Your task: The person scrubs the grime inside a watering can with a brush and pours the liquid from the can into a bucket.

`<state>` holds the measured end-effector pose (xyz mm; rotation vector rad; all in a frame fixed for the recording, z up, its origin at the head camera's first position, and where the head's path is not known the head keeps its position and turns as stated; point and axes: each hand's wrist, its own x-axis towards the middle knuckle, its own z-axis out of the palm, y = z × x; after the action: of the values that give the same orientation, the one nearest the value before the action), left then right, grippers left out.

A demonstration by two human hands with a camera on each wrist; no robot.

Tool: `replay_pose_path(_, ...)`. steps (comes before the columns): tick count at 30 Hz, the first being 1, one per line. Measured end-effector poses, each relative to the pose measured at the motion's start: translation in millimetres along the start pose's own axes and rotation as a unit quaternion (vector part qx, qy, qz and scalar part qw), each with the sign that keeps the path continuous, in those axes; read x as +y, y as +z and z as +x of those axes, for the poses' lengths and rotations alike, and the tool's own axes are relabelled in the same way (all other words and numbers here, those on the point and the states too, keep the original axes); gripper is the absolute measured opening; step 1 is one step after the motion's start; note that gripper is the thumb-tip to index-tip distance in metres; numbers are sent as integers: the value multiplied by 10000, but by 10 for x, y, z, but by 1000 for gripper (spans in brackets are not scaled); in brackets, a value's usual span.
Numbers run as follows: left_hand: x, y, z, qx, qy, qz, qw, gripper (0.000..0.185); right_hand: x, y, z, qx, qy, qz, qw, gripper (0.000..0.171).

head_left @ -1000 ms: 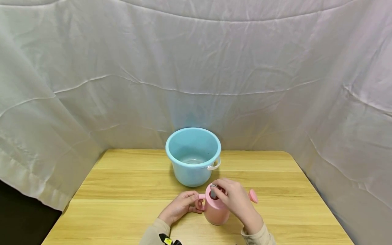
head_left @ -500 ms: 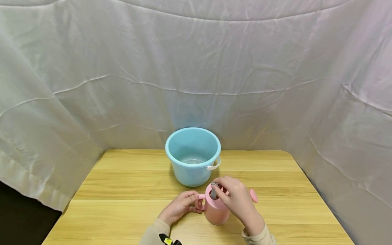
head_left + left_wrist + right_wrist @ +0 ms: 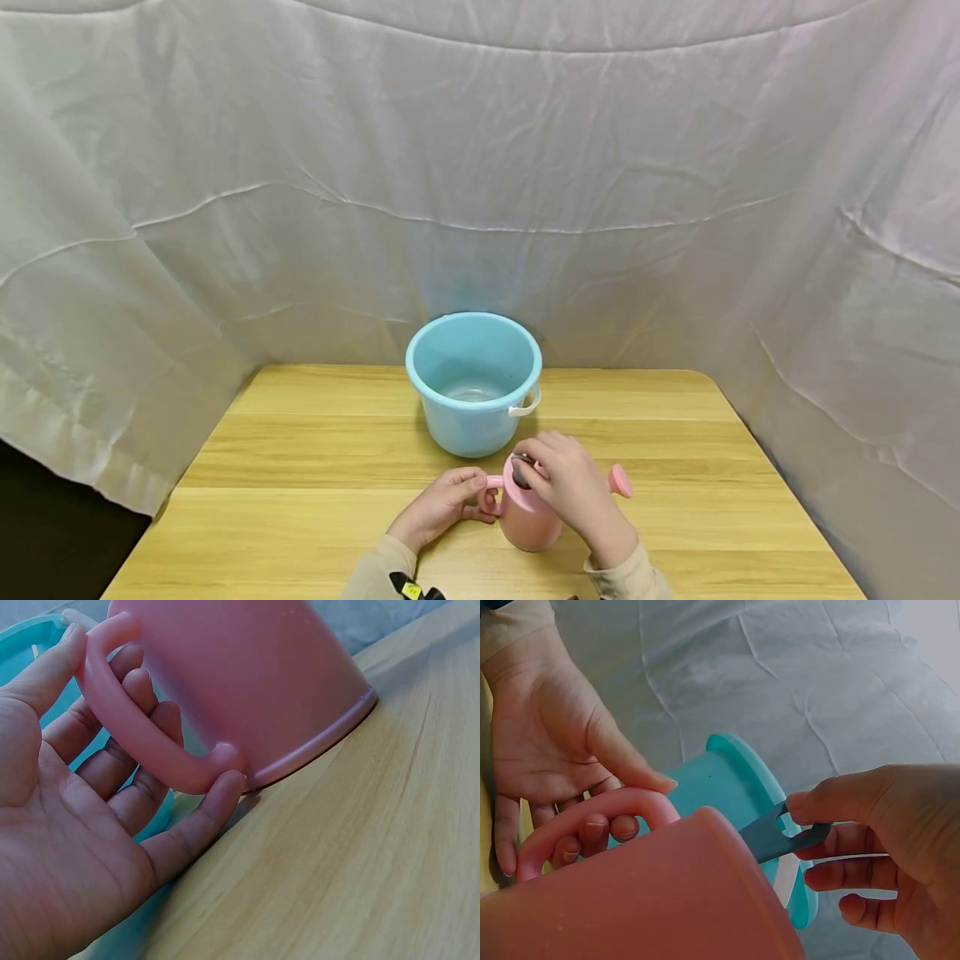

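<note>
White cloth backdrop (image 3: pixel 480 167): creased sheeting, hanging behind and to both sides of the work surface.

Wooden table (image 3: pixel 300 517): light-grained top, bearing all items listed below.

Blue bucket (image 3: pixel 473 383): plastic, standing upright at the middle of the table's far side, with a white handle lug (image 3: pixel 525 407) showing on its right; just behind the pink vessel.

Pink watering can (image 3: pixel 527 512): plastic, sitting upright on the table just in front of the bucket, between the two hands. Its loop handle (image 3: pixel 142 742) is pointing toward the left hand; its round pink spout head (image 3: pixel 619 481) is sticking out to the right.

Left hand (image 3: pixel 444 504): resting on the table beside the can, fingers curling through the loop handle with the thumb lying along its top; it is gripping the handle loosely.

Right hand (image 3: pixel 566 483): hovering over the can's open top, thumb and forefinger pinching a grey flat piece.

Grey flat piece (image 3: pixel 780 836): thin, dark grey, with a cut-out near the held end, its far end dipping inside the can's rim. Possibly a small scoop or clip; the wrist view is too close to tell.
</note>
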<state>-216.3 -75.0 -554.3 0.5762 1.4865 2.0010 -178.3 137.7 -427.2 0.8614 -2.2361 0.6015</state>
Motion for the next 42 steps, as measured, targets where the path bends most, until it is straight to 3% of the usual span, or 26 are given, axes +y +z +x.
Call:
replay_pose_path(9,6,3,0,-21,43,-23,10000,29,6,26,-19,-301,461,119,9984,13)
replay_pose_path(16,20,9,-7,-23,2,-14,10000,29,-13,23,-5,-740,985,460,9913,9)
replay_pose_path(26,37,18,-16,-23,61,-13,10000,28,-18,28,6,-1041,1023,839,9857,7)
replay_pose_path(30,26,16,-11,-28,97,-22,9999,28,-24,19,3,-926,1003,989,9857,6)
replay_pose_path(38,27,19,-10,-18,51,-37,10000,29,-37,-26,3,-120,542,1000,9934,12)
replay_pose_path(42,32,22,-8,37,-39,-38,10000,29,-50,-53,18,-91,468,941,9944,12)
